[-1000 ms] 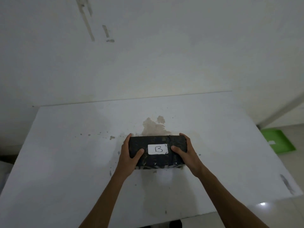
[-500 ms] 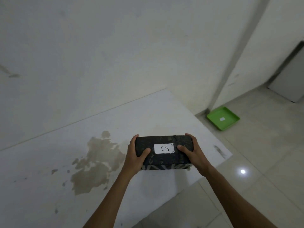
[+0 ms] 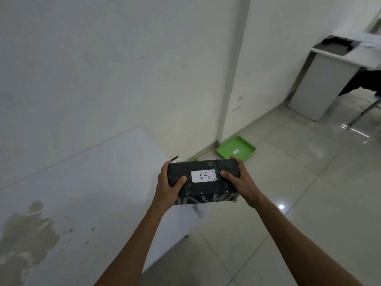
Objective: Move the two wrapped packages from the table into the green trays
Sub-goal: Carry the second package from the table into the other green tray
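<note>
A dark wrapped package (image 3: 206, 189) with a white label marked "B" is held in the air over the right corner of the white table (image 3: 92, 182). My left hand (image 3: 168, 187) grips its left end and my right hand (image 3: 240, 181) grips its right end. A green tray (image 3: 236, 148) with a small white label lies on the floor by the wall corner, beyond the package. A sliver of a second green tray (image 3: 191, 160) shows just behind the package's top edge. No other package is in view.
The table top carries a brown stain (image 3: 26, 230) at its left. A white wall stands behind the table. Glossy floor tiles (image 3: 309, 193) spread to the right. A white cabinet (image 3: 321, 79) with dark things on top stands at the far right.
The view has swung right, and both hands have carried the package from the middle of the table to beyond its right corner. The green tray now appears closer.
</note>
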